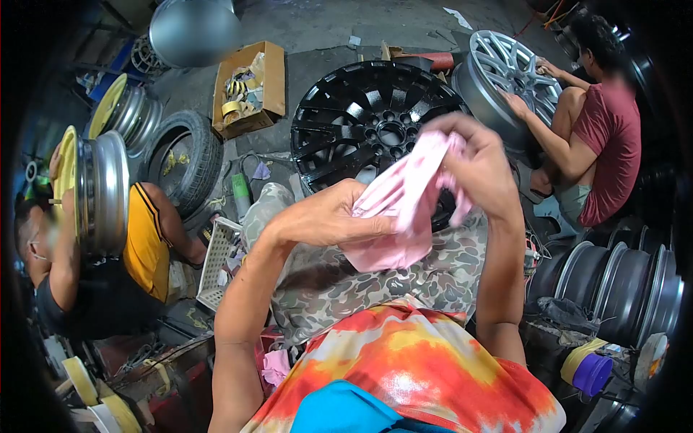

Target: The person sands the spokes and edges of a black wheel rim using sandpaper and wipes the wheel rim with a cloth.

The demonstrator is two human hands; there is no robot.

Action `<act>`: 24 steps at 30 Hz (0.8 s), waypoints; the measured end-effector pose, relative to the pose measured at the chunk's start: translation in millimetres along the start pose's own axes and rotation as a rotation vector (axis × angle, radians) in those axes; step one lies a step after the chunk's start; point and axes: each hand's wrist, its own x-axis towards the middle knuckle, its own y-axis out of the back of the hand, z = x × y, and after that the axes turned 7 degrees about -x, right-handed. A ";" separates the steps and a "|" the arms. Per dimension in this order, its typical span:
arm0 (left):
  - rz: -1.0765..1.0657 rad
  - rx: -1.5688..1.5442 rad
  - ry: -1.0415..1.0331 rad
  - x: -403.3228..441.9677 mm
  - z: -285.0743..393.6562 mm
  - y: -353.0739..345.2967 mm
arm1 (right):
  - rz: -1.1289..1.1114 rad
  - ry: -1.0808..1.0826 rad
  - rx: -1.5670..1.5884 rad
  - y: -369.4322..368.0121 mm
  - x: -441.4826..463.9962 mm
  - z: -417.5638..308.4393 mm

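Observation:
A pink cloth (393,245) is stretched and bunched between my two hands, above my lap. My left hand (328,214) grips its left side, thumb lying over the folds. My right hand (476,162), slightly blurred, pinches the upper right part of the cloth. Behind them a glossy black wheel rim (339,108) faces up with its spokes and hub showing; its lower part is hidden by my hands and the cloth. Camouflage trousers (310,281) cover my legs below the cloth.
A cardboard box (273,79) with tape rolls stands beyond a tire (209,169). A white basket (216,267) is at my left knee. One person (613,144) handles a silver rim (498,72) at right; another (86,289) holds a yellow-edged rim (105,195) at left. Several rims (585,281) stand at right.

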 end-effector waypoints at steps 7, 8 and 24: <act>0.238 -0.052 -0.147 -14.7 28.5 2.2 | 0.387 0.067 0.078 16.9 -17.3 61.0; 0.242 -0.007 -0.139 -18.4 35.3 3.1 | 0.370 0.085 0.069 14.4 -26.1 71.6; 0.812 -0.292 -0.486 -10.7 34.9 19.9 | -0.228 -0.118 0.146 -77.7 -100.8 48.9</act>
